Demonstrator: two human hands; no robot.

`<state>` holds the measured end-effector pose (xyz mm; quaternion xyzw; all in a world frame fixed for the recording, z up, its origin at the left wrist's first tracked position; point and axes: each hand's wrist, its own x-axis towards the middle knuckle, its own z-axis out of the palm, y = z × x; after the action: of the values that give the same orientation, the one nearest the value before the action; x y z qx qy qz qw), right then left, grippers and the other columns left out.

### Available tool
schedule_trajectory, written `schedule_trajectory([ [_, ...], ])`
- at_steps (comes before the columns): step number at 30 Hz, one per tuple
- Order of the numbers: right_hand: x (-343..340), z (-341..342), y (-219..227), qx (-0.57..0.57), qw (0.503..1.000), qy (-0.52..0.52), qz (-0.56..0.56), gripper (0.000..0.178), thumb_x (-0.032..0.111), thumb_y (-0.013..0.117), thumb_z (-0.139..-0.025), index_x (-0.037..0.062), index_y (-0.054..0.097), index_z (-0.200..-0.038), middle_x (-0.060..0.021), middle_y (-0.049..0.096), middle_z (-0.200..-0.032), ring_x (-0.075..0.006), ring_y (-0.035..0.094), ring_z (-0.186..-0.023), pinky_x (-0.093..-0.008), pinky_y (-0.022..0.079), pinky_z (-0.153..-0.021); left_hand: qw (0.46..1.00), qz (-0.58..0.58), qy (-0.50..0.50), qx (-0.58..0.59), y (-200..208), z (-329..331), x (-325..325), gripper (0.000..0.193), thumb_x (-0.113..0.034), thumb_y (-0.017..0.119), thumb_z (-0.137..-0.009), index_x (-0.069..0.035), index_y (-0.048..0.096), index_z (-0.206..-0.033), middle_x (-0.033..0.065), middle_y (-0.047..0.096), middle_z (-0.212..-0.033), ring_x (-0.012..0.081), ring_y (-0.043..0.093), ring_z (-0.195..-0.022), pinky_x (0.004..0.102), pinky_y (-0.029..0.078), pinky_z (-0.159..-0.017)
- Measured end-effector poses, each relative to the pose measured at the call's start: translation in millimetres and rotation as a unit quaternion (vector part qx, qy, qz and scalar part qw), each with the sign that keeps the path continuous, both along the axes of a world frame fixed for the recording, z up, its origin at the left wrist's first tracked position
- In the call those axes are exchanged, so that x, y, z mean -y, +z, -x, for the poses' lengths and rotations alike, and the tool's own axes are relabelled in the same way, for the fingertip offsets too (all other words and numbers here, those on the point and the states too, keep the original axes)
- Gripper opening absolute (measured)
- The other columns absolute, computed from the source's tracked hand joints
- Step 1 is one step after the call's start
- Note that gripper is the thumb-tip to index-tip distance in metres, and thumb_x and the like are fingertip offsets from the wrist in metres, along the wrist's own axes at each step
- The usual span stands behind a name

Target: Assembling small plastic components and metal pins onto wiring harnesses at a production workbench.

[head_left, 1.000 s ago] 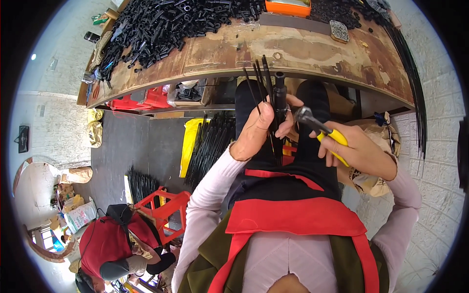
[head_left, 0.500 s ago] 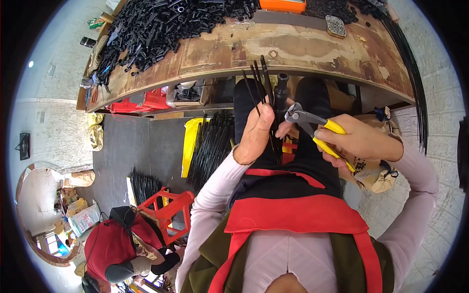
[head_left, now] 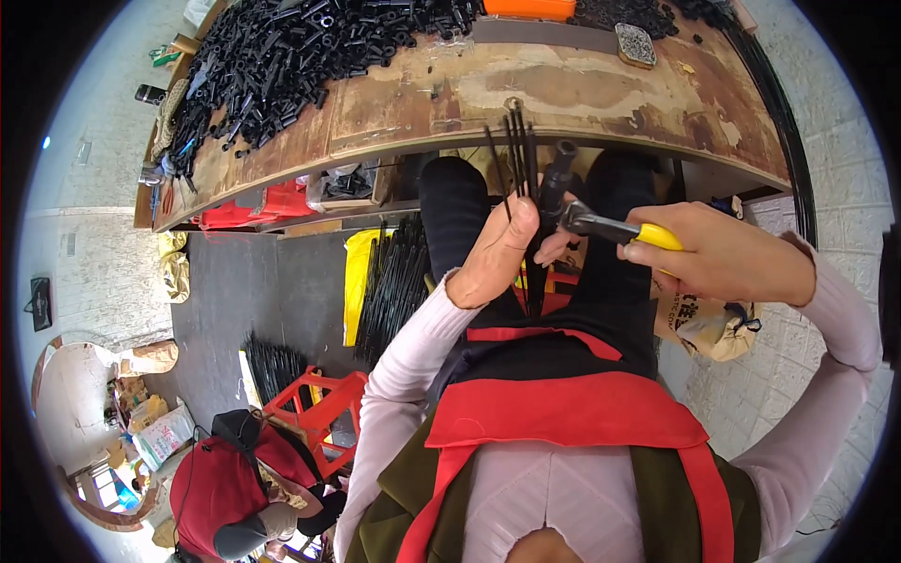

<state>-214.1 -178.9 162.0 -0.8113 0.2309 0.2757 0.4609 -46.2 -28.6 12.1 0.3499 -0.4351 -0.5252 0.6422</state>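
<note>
As the L hand (head_left: pixel 497 242) is closed round a few thin blk rods (head_left: pixel 531 161) plus a thicker blk tube (head_left: pixel 560 169), the R hand (head_left: pixel 723 249), out at its 3 o'clock, is wrapped on the yellow handles of the pincers (head_left: pixel 615 229). Tube leans a bit, top end to approx 1 o'clock, just right of the rods; rods point up to 12 & 11. Pincer head aims at 9 o'clock, close by the tube & L fingertips; can't tell if its jaws bite anything. Rods, tube & pincer head are all above the lap, near the front edge of the wooden bench (head_left: pixel 563 89).

Rest, clock read from centre of view. Bench: big pile of blk parts (head_left: pixel 282 66) at 11, orange box (head_left: pixel 530 7) past 12, partly cut off, grey strip (head_left: pixel 544 35) just below it, small box (head_left: pixel 635 44) w/ tiny bits at 1. Long blk rods (head_left: pixel 786 131) hang off the bench end at approx 2.

Floor: rod bundle (head_left: pixel 394 291) on a yellow sheet (head_left: pixel 357 286) at 9, 2nd bundle (head_left: pixel 272 371) at 8 next to a red stool (head_left: pixel 338 399). Co-worker (head_left: pixel 216 488) in a red top bends over btwn 7 & 8. Beige bag (head_left: pixel 718 333) at the R hand's 6 o'clock. Red apron (head_left: pixel 563 413) at 5.
</note>
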Motion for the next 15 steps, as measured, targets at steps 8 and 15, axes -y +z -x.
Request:
schedule_trajectory([
  [8, 53, -21, -101, 0.301, 0.92, 0.016, 0.252, 0.037, 0.033, 0.062, -0.093, 0.0034, 0.054, -0.113, -0.0178, 0.063, -0.081, -0.033, 0.064, -0.077, -0.0387, 0.048, -0.064, 0.97, -0.119, 0.214, -0.002, -11, -46, 27, 0.059, -0.057, 0.038, -0.101, 0.0, 0.053, -0.111, -0.0002, 0.049, -0.069, 0.0093, 0.042, -0.058, 0.0239, 0.037, -0.056],
  [15, 80, -13, -114, 0.404, 0.694, 0.114, 0.585, 0.04, 0.033, 0.068, -0.084, 0.0041, 0.056, -0.109, -0.0129, 0.061, -0.103, -0.0373, 0.06, -0.093, -0.0446, 0.049, -0.079, 0.872, 0.059, 0.456, -0.168, 30, -146, -36, 0.055, -0.055, 0.041, -0.1, -0.003, 0.053, -0.111, -0.0004, 0.039, -0.071, 0.0133, 0.037, -0.062, 0.0285, 0.036, -0.062],
])
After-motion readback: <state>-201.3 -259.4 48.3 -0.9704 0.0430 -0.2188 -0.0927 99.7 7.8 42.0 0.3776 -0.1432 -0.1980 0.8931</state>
